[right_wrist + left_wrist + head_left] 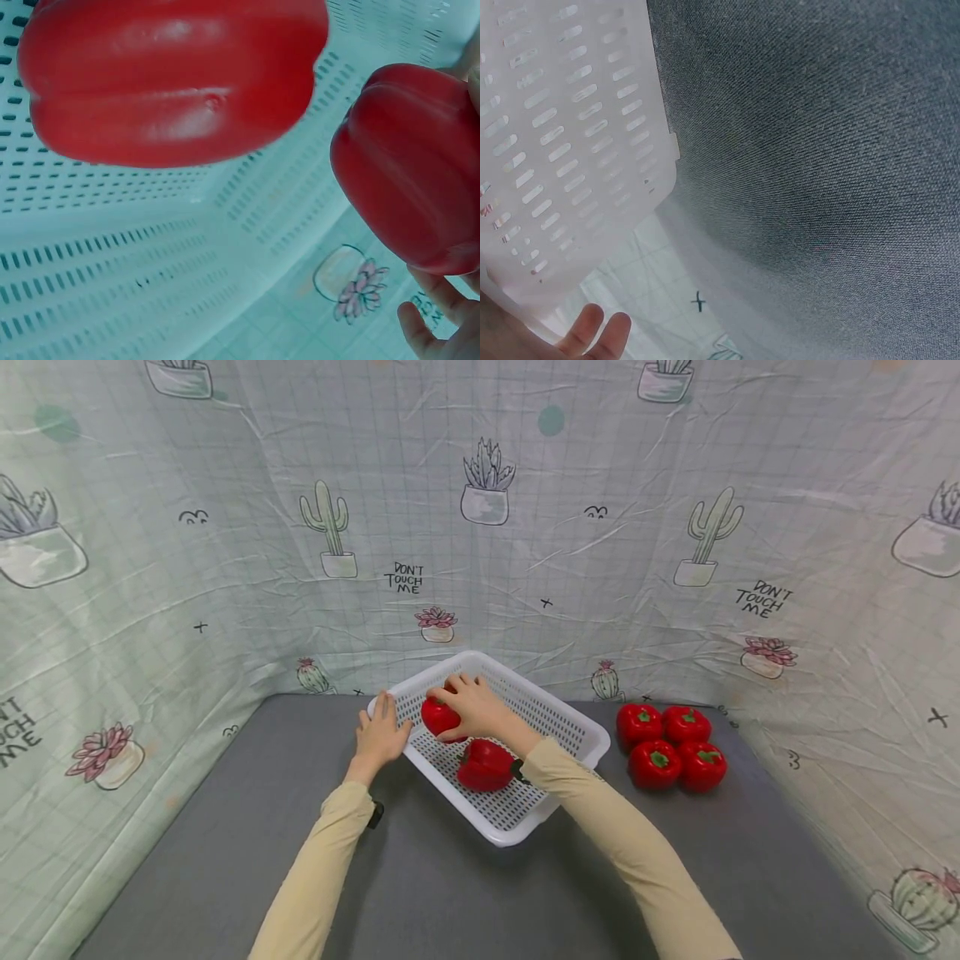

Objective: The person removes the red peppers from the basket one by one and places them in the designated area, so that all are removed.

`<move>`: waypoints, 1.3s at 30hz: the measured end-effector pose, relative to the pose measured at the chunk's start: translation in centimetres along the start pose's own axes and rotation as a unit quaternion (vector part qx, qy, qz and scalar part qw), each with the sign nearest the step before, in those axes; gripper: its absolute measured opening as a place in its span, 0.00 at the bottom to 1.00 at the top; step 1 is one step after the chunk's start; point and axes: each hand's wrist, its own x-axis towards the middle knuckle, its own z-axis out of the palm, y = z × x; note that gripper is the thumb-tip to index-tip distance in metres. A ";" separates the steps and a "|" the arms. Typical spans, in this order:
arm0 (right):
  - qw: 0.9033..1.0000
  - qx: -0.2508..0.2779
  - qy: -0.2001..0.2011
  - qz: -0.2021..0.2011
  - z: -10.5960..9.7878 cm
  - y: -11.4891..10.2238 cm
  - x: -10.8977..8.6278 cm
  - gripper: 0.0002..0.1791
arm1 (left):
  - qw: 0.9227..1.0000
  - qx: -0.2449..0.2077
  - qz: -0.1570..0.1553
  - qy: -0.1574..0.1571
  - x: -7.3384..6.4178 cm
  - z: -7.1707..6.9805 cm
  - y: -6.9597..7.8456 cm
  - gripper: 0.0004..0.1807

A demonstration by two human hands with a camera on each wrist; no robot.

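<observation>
My right hand [480, 703] grips a glossy red bell pepper [437, 717] at the far left part of a white perforated plastic basket [467, 806]. Fingers spread over its top, and in the right wrist view fingertips show beneath the held bell pepper [412, 172]. Another red bell pepper [483, 768] lies on its side in the basket, under my right wrist. My left hand [378, 739] holds the basket's left corner, the rim between thumb and fingers. The left wrist view has the slotted outer wall [570, 127], with two fingertips [615, 330] beyond it.
Several red bell peppers [671, 747] stand grouped, stems up, right of the basket on the dark grey table [450, 902]. A hanging cloth [555, 552] with cactus prints encloses the back and both sides.
</observation>
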 end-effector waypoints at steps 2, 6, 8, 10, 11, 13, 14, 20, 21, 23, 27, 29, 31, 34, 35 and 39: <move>1.000 0.005 0.011 -0.004 -0.6 -0.1 -0.4 0.36 | 1.000 -0.005 -0.001 0.000 0.0 0.0 0.1 0.37; 0.999 0.016 0.033 -0.004 -1.6 -0.3 -1.1 0.36 | 1.000 -0.007 0.000 0.004 0.0 0.1 0.1 0.37; 0.999 0.019 0.037 -0.002 -2.1 -0.4 -1.5 0.36 | 1.000 -0.003 0.000 0.003 0.0 0.2 0.1 0.37; 0.999 0.022 0.040 0.000 -2.5 -0.6 -1.9 0.36 | 1.000 0.001 0.000 0.003 0.0 0.2 0.0 0.37; 0.999 0.022 0.040 0.000 -2.8 -0.7 -2.0 0.37 | 1.000 0.002 -0.001 0.003 0.0 0.2 0.0 0.37; 0.999 0.024 0.041 0.003 -3.3 -0.8 -2.4 0.37 | 1.000 0.001 -0.003 0.001 0.0 0.3 0.0 0.37; 0.999 0.025 0.043 0.004 -3.5 -0.9 -2.7 0.37 | 1.000 -0.001 -0.003 0.000 0.0 0.3 -0.1 0.37; 0.998 0.023 0.066 0.001 -4.3 -1.1 -3.9 0.38 | 1.000 -0.010 -0.001 0.001 0.0 0.2 -0.1 0.37; 0.997 0.022 0.071 0.000 -4.4 -1.1 -4.1 0.38 | 1.000 -0.009 0.000 0.003 -0.1 0.2 -0.1 0.37; 0.997 0.023 0.078 -0.001 -4.6 -1.1 -4.5 0.38 | 1.000 -0.009 0.004 0.004 0.0 0.1 -0.1 0.37; 0.996 0.021 0.089 0.001 -4.8 -1.0 -5.5 0.37 | 1.000 -0.008 0.002 0.003 0.0 0.0 0.0 0.37; 0.996 0.022 0.091 0.006 -4.8 -1.0 -6.0 0.37 | 1.000 -0.009 0.000 0.001 0.0 0.0 0.0 0.37; 0.995 0.026 0.093 0.010 -4.8 -0.9 -6.5 0.37 | 1.000 -0.008 -0.001 0.000 0.1 0.0 0.0 0.37; 0.995 0.033 0.096 0.011 -4.7 -0.8 -7.4 0.38 | 1.000 -0.008 -0.001 -0.001 0.1 0.1 -0.1 0.37; 0.994 0.037 0.098 0.010 -4.6 -0.8 -7.6 0.38 | 1.000 -0.007 0.000 0.000 0.1 0.1 -0.1 0.37; 0.993 0.052 0.106 0.010 -4.4 -0.8 -8.6 0.37 | 1.000 -0.005 0.004 0.002 0.1 0.2 -0.2 0.37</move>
